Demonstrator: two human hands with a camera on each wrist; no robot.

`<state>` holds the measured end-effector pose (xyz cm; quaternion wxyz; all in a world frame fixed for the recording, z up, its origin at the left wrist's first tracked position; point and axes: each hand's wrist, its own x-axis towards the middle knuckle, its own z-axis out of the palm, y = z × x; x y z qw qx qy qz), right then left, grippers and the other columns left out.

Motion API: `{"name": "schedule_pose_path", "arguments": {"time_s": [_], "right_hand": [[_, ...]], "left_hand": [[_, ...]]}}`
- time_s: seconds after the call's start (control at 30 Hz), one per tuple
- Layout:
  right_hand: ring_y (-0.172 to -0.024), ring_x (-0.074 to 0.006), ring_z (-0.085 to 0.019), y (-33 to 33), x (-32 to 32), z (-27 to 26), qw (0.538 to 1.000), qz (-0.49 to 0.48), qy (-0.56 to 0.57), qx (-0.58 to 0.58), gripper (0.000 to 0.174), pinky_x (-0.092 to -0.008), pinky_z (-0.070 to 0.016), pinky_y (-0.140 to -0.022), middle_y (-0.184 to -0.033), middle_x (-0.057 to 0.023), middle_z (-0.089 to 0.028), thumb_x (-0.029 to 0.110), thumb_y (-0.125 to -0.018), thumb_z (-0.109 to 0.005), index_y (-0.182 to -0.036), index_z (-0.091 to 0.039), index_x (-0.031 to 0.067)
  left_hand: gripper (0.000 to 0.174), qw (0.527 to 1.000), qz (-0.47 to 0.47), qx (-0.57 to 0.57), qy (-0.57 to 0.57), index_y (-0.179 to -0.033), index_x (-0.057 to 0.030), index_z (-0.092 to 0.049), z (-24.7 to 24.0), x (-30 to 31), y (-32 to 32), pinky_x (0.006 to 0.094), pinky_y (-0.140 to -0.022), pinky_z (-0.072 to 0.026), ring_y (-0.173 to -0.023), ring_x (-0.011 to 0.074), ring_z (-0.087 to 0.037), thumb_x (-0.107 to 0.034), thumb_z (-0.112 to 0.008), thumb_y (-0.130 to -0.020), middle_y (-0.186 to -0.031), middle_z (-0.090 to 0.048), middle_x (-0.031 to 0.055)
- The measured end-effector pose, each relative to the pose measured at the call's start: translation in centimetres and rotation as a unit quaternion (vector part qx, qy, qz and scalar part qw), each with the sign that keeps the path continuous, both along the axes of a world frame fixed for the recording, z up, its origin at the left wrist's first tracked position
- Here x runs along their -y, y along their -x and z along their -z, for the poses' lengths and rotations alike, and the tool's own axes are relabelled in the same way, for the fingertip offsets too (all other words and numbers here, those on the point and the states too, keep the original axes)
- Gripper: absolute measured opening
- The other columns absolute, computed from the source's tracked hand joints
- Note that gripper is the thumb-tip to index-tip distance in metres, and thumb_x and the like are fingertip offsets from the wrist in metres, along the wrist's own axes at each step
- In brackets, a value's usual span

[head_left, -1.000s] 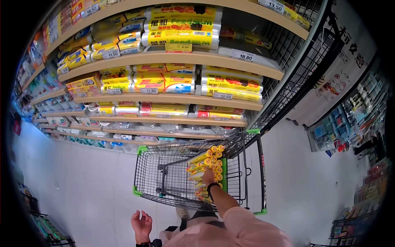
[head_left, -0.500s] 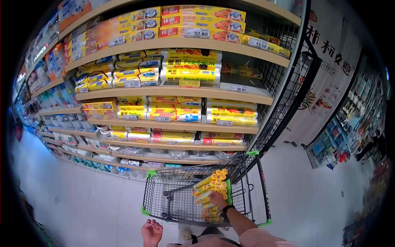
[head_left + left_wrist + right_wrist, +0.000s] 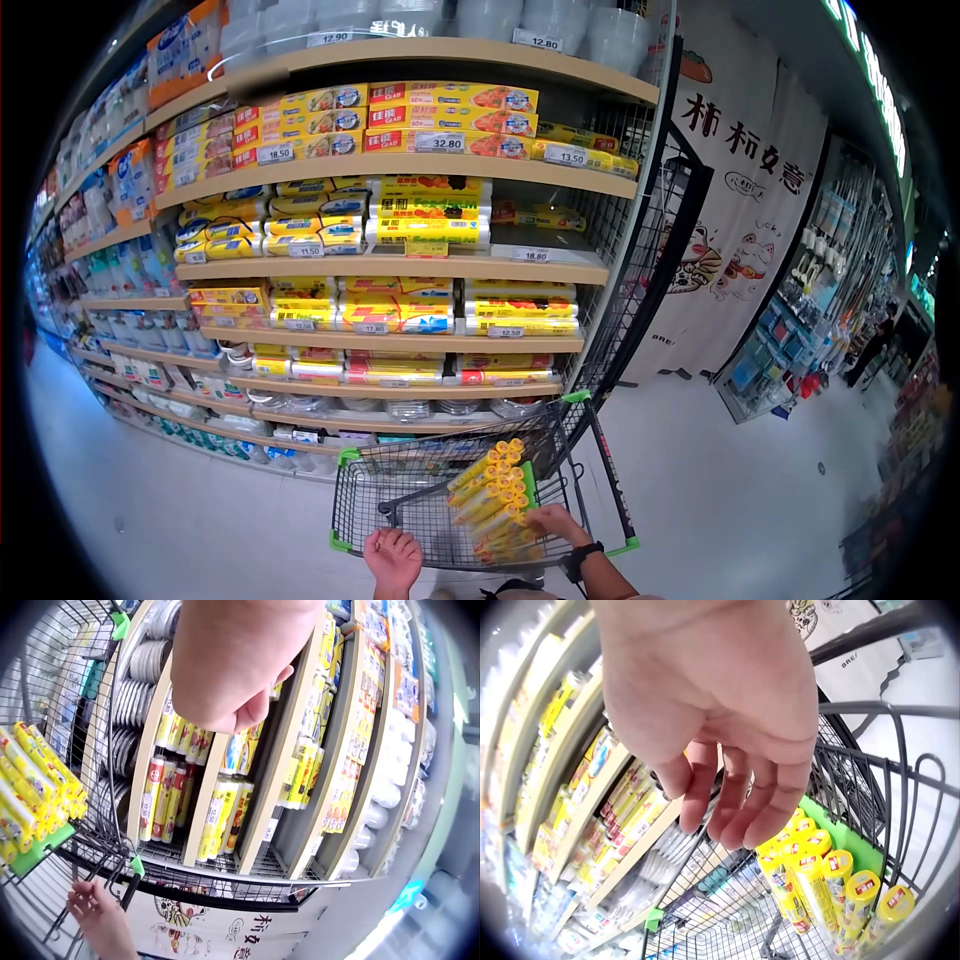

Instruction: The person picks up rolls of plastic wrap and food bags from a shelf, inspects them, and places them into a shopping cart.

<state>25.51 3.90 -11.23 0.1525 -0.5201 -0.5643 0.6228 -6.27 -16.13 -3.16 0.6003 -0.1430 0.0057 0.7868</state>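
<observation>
Yellow rolls (image 3: 492, 495) lie in a stacked pile inside the wire shopping cart (image 3: 400, 490), against its green end panel. The right hand (image 3: 560, 522) is just beside the pile at the handle side; in the right wrist view this hand (image 3: 720, 742) has loosely bent fingers with nothing in them, above the roll ends (image 3: 838, 862). Held over the cart's near edge, the left hand (image 3: 393, 558) is empty with relaxed fingers. It shows large in the left wrist view as the left hand (image 3: 232, 675), most of its fingers hidden.
Shelves (image 3: 420, 265) of yellow boxes and rolls with price tags rise behind the cart. A black mesh rack (image 3: 640, 250) and a printed curtain (image 3: 735, 200) stand right of them, with a hanging-goods display (image 3: 800, 310) farther right. Pale floor (image 3: 720, 490) surrounds the cart.
The right hand has moved off the pile toward the cart's handle side. The left hand has come up beside the cart's near edge. The head view has tilted up, showing higher shelves.
</observation>
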Motion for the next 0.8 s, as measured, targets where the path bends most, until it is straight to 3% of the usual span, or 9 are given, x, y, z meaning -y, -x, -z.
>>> {"name": "schedule_pose_path", "arguments": {"time_s": [0.2, 0.3, 0.4, 0.6, 0.8], "right_hand": [[-0.07, -0.0135, -0.066, -4.4, -2.6, -1.3, 0.998, -0.054, -0.035, -0.007, 0.031, -0.0279, -0.054, -0.063, -0.085, -0.0076, -0.07, 0.026, -0.096, -0.055, -0.099, -0.07, -0.0021], [-0.07, -0.0124, -0.066, -8.1, -3.8, -2.3, 0.996, -0.054, -0.07, -0.028, 0.02, -0.0272, -0.0531, -0.063, -0.085, -0.0063, -0.069, 0.014, -0.093, -0.059, -0.106, -0.067, 0.0003], [-0.076, -0.0127, -0.065, -11.8, -5.4, -2.3, 0.995, -0.029, -0.075, -0.054, 0.022, -0.0272, -0.0536, -0.069, -0.085, -0.005, -0.067, 0.011, -0.091, -0.064, -0.11, -0.064, 0.0003], [-0.077, -0.013, -0.065, -15.6, -8.0, -6.9, 0.991, -0.026, -0.107, -0.081, 0.02, -0.0262, -0.0537, -0.069, -0.091, -0.0072, -0.068, 0.011, -0.094, -0.062, -0.11, -0.062, -0.002], [-0.078, -0.0119, -0.065, -14.1, -14.5, -14.4, 0.972, -0.062, -0.194, -0.121, 0.016, -0.0248, -0.0531, -0.07, -0.089, -0.0068, -0.067, 0.008, -0.095, -0.061, -0.107, -0.062, -0.0025]], "left_hand": [[0.033, 0.997, 0.031, 0.001, 0.075, -0.061, -0.0152, -0.047, 0.4, -3.6, -4.4, 0.0283, -0.053, -0.0325, -0.055, 0.0131, -0.04, -0.029, -0.051, -0.091, -0.062, -0.047, -0.0029], [0.029, 0.993, 0.053, 0.009, 0.102, -0.066, -0.0141, -0.05, -0.3, -6.2, -7.7, 0.0293, -0.051, -0.0333, -0.054, 0.0142, -0.041, -0.027, -0.049, -0.092, -0.062, -0.049, -0.0017], [0.022, 0.99, 0.07, -0.017, 0.12, -0.075, -0.0121, -0.054, -1.3, -8.5, -10.9, 0.0292, -0.052, -0.0342, -0.054, 0.0147, -0.042, -0.025, -0.048, -0.092, -0.062, -0.049, -0.0011], [0.013, 0.989, 0.07, -0.065, 0.109, -0.078, -0.0103, -0.054, -4.2, -12.2, -15.4, 0.0266, -0.05, -0.035, -0.053, 0.0123, -0.042, -0.016, -0.052, -0.089, -0.064, -0.05, -0.0011], [0.012, 0.991, 0.052, -0.083, 0.091, -0.075, -0.0102, -0.052, -5.9, -14.3, -16.0, 0.027, -0.052, -0.0349, -0.055, 0.0119, -0.043, -0.011, -0.057, -0.086, -0.068, -0.051, -0.0001]]}}
